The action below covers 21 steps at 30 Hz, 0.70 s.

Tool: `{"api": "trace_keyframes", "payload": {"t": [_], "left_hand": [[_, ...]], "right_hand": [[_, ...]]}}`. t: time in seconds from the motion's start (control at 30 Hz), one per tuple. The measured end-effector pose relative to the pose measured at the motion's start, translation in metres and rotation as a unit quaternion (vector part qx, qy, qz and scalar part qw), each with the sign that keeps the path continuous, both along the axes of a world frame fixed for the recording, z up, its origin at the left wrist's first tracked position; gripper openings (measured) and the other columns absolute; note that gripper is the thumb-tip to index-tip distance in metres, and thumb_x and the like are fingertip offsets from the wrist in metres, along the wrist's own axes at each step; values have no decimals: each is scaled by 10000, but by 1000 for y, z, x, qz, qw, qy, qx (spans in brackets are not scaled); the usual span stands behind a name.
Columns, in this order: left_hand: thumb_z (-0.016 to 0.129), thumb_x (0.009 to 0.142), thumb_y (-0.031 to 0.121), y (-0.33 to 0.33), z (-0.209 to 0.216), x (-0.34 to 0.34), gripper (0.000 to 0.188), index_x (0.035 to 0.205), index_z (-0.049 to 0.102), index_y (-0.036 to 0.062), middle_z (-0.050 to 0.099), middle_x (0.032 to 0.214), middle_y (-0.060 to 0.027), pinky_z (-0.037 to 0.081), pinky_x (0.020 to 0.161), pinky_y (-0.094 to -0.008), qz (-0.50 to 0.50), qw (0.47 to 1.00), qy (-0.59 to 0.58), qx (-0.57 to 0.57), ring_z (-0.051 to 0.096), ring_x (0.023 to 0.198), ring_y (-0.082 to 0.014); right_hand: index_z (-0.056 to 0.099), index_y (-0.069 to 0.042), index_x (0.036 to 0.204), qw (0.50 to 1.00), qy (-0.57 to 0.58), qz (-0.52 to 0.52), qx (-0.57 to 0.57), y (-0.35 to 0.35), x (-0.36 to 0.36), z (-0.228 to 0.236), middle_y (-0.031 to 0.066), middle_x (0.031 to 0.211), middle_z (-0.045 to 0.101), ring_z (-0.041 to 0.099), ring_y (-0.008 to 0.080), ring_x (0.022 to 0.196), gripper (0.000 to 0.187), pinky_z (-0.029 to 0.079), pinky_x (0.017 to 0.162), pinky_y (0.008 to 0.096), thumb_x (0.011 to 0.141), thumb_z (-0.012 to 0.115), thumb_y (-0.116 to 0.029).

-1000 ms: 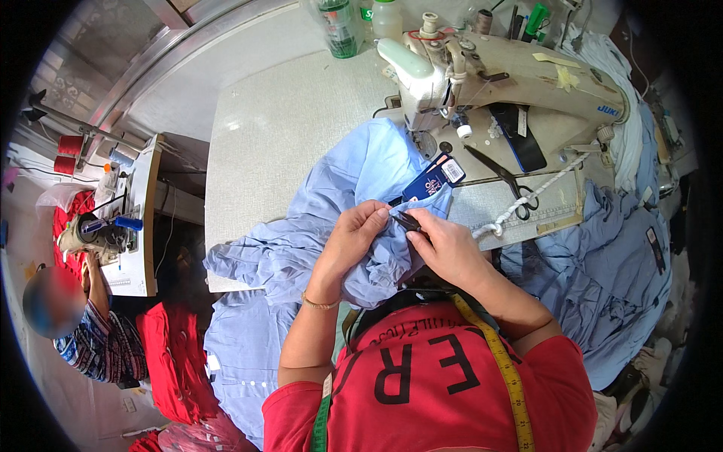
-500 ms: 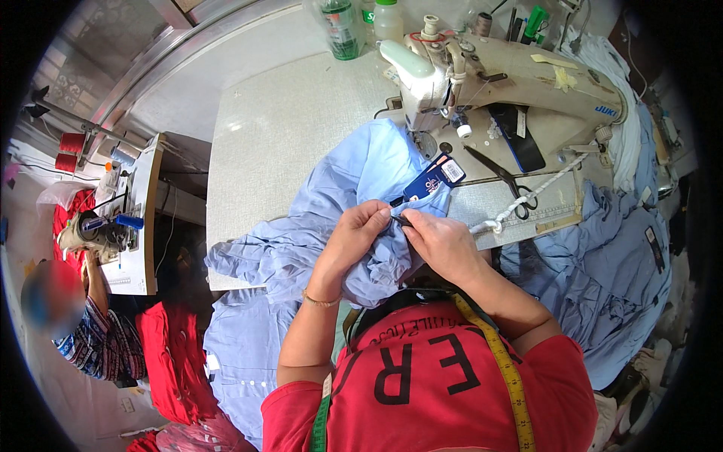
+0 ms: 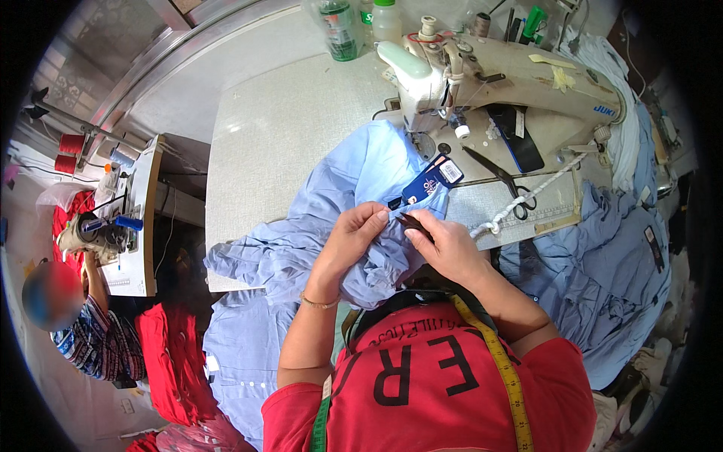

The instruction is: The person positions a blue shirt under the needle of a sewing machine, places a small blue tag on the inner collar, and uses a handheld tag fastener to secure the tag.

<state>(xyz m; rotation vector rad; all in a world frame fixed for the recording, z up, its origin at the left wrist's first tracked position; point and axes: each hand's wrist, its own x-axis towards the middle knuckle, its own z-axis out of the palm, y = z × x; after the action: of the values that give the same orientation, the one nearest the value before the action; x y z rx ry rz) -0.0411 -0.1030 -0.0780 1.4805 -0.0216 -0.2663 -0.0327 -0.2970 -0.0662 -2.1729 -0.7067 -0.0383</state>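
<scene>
A light blue shirt (image 3: pixel 331 188) lies bunched at the front of the sewing table. My left hand (image 3: pixel 352 237) is closed, pinching its edge between thumb and fingers. Close beside it, my right hand (image 3: pixel 449 247) grips a small dark pair of thread snips (image 3: pixel 416 224), pointed toward the pinched fabric. Just beyond my hands, a navy hang tag (image 3: pixel 432 181) with a white label rests on the shirt. Whether the snips touch cloth or thread is too small to tell.
A sewing machine (image 3: pixel 520 71) stands behind the shirt. Black scissors (image 3: pixel 498 172), a dark phone-like slab (image 3: pixel 518 143) and small buttons lie right of its needle. More blue garments (image 3: pixel 595 264) hang at the right. At far left, another person works beside a second machine (image 3: pixel 81 232).
My right hand has drawn slightly away from the left and turned, so more of the snips shows. The left hand keeps its pinch on the shirt.
</scene>
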Motion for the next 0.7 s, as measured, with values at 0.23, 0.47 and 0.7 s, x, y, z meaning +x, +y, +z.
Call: {"api": "trace_keyframes", "payload": {"t": [0.23, 0.47, 0.7], "left_hand": [[562, 901, 182, 0, -1, 0, 189, 952, 617, 8, 531, 761, 86, 344, 597, -157, 8, 1000, 4, -11, 427, 677, -2], [563, 901, 181, 0, -1, 0, 194, 966, 618, 7, 533, 767, 84, 347, 600, -157, 10, 1000, 8, -11, 430, 680, -3], [572, 895, 178, 0, 1, 0, 187, 956, 617, 7, 531, 763, 84, 342, 593, -158, 8, 1000, 6, -9, 426, 675, -2]], "right_hand": [[499, -83, 1039, 1000, 13, 8, -9, 0, 1, -7, 164, 763, 612, 598, 368, 693, 237, 452, 554, 453, 879, 521, -257], [496, -83, 1046, 1000, 17, 7, -13, 0, 1, -6, 166, 767, 613, 600, 366, 698, 242, 453, 556, 452, 878, 524, -255], [500, -82, 1045, 1000, 19, -2, -16, 1, 1, -5, 169, 767, 613, 598, 367, 701, 241, 453, 553, 448, 875, 530, -251]]}}
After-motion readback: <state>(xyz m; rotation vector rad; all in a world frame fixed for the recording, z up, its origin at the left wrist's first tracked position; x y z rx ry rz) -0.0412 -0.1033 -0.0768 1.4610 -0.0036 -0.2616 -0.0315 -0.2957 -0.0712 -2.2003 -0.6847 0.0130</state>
